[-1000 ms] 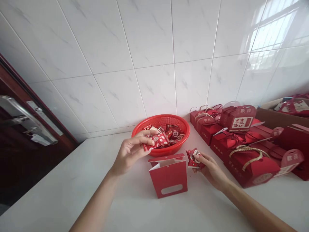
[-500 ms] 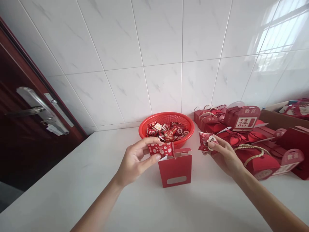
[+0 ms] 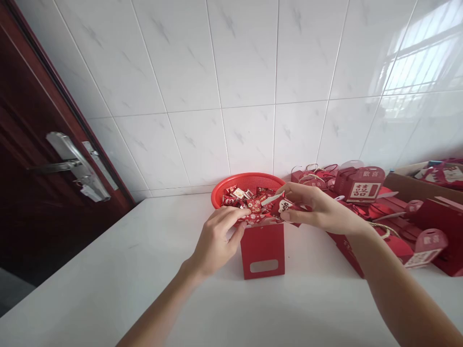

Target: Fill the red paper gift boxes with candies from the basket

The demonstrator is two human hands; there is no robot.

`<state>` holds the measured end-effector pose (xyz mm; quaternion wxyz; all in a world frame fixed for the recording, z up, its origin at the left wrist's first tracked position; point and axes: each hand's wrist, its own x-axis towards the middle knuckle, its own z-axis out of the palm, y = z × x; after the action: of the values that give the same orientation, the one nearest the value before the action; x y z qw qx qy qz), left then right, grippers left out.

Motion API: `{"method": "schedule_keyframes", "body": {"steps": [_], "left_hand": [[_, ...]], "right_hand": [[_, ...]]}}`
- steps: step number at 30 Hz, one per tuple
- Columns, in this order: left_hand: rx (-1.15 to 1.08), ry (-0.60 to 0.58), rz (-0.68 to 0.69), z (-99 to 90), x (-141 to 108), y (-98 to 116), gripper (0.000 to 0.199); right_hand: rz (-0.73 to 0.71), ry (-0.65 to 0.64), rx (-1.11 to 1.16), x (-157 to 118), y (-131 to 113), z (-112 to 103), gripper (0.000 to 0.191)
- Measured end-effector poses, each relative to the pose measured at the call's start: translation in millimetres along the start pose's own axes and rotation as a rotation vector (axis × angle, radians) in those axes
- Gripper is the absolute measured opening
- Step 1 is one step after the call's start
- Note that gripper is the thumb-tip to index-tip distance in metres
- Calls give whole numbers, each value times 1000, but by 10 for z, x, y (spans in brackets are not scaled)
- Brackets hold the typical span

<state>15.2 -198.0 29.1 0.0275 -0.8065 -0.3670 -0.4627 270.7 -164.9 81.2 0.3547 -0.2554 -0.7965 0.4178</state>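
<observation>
A red paper gift box [image 3: 262, 246] with a pale window slot stands upright on the white table. Over its top edge, my left hand [image 3: 220, 236] pinches a red candy packet [image 3: 253, 219] with white dots, mostly covered by my fingers. My right hand [image 3: 321, 209] grips another red candy packet [image 3: 281, 206] with white lettering, above the box's right side. The two packets are close together; I cannot tell whether they touch. Right behind the box is a red plastic basket [image 3: 221, 188] of wrapped candies [image 3: 238, 193], partly hidden by my hands.
Red gift boxes with rope handles [image 3: 361, 185] are piled on the right, beside an opened cardboard carton [image 3: 407, 185]. A tiled wall [image 3: 249, 140] closes off the back. At the left is a dark red door [image 3: 43, 202] with a metal handle.
My right hand has moved left, bringing its packet from beside the box to over its top. My left hand has shifted slightly right, lowering its packet to the box opening.
</observation>
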Motion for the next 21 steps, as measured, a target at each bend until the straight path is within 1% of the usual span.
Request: {"method": "schedule_keyframes", "body": {"steps": [3,6,10,15,19,21], "left_hand": [[109,-1,55,47,5,-4,25],[152,-75,51,63,25,7,27],[111,-138,-1,56,67,19,27],[63,-199,-47,42,86,13,30],[141,-326,6,20,92,28,34],[216,-340,57,6,100,31,35]], "right_hand": [[-16,28,-80,76,90,-18,18],[-23,23,-127,126,166,11,12],[-15,-44,-35,153,236,27,10],[28,-75,30,145,256,-6,20],[43,-66,25,135,252,-4,18],[55,-76,25,137,251,2,18]]}}
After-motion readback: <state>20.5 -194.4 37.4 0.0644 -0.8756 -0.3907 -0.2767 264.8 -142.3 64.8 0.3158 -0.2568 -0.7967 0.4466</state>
